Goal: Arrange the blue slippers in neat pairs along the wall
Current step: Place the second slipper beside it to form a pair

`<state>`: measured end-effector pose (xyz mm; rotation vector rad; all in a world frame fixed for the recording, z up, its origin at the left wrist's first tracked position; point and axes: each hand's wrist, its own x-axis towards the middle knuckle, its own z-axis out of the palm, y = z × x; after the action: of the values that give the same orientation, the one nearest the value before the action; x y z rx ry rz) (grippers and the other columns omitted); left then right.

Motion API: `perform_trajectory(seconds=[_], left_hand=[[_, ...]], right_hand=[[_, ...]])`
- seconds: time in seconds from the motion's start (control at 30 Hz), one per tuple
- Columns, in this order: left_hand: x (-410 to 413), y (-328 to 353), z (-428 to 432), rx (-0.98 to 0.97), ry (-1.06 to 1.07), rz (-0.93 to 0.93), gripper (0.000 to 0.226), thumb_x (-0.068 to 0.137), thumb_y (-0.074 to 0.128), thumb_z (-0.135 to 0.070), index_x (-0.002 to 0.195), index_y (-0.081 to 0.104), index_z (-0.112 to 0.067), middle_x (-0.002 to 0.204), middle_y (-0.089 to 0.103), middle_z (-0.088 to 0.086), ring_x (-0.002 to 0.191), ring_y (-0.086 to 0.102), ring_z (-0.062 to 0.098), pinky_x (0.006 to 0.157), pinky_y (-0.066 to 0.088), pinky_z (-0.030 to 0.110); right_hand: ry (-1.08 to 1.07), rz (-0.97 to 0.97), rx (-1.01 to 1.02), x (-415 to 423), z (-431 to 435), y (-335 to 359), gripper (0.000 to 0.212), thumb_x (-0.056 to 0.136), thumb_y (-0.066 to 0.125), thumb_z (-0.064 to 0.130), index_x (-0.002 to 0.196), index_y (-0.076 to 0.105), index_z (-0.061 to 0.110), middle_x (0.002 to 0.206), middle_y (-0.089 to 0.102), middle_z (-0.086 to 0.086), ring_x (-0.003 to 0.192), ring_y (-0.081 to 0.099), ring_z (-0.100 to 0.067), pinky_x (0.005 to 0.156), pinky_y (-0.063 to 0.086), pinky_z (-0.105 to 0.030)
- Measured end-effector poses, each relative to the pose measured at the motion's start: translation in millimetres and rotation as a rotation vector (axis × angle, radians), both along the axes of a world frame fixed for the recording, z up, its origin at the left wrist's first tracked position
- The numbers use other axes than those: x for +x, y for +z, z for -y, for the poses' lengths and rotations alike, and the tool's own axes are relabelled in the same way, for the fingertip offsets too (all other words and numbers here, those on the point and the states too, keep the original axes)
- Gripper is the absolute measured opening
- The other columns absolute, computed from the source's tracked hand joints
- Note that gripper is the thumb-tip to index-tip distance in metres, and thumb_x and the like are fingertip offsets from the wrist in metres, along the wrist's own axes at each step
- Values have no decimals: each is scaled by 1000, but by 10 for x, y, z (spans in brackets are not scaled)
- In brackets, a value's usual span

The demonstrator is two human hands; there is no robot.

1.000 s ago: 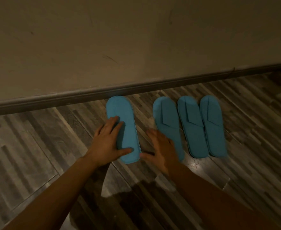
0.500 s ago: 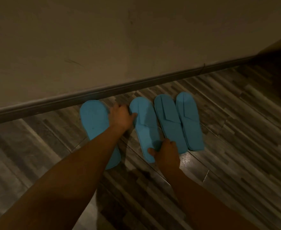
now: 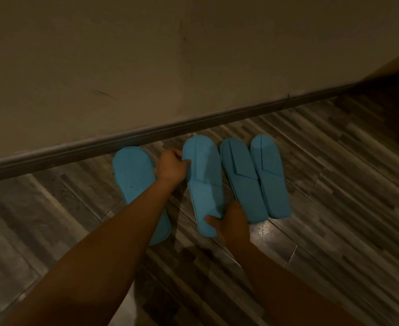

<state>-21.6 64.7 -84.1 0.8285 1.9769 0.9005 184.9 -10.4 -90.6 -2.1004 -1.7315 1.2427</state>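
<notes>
Left hand (image 3: pixel 171 166), right hand (image 3: pixel 231 223) grip second slipper (image 3: pixel 203 182) edges.

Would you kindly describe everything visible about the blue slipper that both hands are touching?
The second slipper from the left is flat, light blue and looks like thin fabric, with a folded-flat upper over its toe half. It lies on the wood-pattern floor, toe toward the baseboard. The left hand grips its toe-end edge; the right hand holds its heel. Gaps separate it from its neighbours.
</notes>
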Motion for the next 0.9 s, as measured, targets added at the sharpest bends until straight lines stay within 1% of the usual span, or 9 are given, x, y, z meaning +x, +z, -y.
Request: perform_trajectory(seconds=[0.07,0.17,0.33,0.53,0.63,0.7,0.73,0.8,0.9], left_hand=[[-133,15,66,-4,47,-22,18,84,77,-14,92,61,-10,97,70,12,98,67,31,80,49,34],[-333,20,162,-36,91,-71,19,84,78,-18,93,61,-13,106,72,16,104,66,34,94,51,47],[-512,-27,209,-41,83,-166,20,89,74,-20,100,66,-5,106,72,21,104,65,38,92,52,50],[-594,-44,336,0,-38,-335,32,93,69,-22,122,67,-7,117,68,19,114,60,38,96,48,50],[-694,-24,670,113,-144,-439,46,92,71,-22,133,61,-4,135,59,22,127,51,40,108,38,47],[-772,-45,996,193,-284,-564,60,91,72,-33,140,56,-2,143,53,22,133,47,42,111,37,51],[-806,-72,1160,209,-373,-631,71,91,69,-45,145,50,-4,150,47,22,138,42,41,114,35,53],[-857,-143,1436,176,-541,-708,96,87,53,-73,156,34,-8,164,28,18,151,25,37,119,26,55],[-881,-244,1632,55,-710,-715,119,78,37,-93,163,11,-14,171,-1,11,158,0,30,125,15,55]], right_hand=[[13,-69,0,-91,33,3,63,79,85,25,126,55,-2,123,65,-13,113,63,-29,96,54,-43],[17,-167,-18,-270,51,10,60,80,83,22,128,53,3,122,64,-9,114,63,-27,97,53,-46],[76,-136,-36,-496,36,-35,71,85,79,30,139,43,0,136,56,-14,124,56,-29,107,46,-49],[166,-84,10,-488,0,-86,60,85,78,38,126,53,2,124,59,-13,114,58,-28,97,51,-48],[313,81,202,-365,-75,-68,57,81,78,47,112,57,3,112,54,-8,103,52,-22,85,45,-36],[440,137,297,-278,-167,-17,64,80,78,50,121,57,5,116,52,-7,107,50,-23,85,41,-34],[514,125,295,-247,-222,6,72,80,77,51,133,53,8,127,53,-7,116,50,-24,93,42,-36],[670,80,239,-224,-322,34,94,80,77,52,155,32,17,154,39,-4,138,38,-23,113,29,-35],[918,160,191,-282,-392,29,111,81,73,57,161,3,26,170,4,1,154,11,-19,124,17,-47]])
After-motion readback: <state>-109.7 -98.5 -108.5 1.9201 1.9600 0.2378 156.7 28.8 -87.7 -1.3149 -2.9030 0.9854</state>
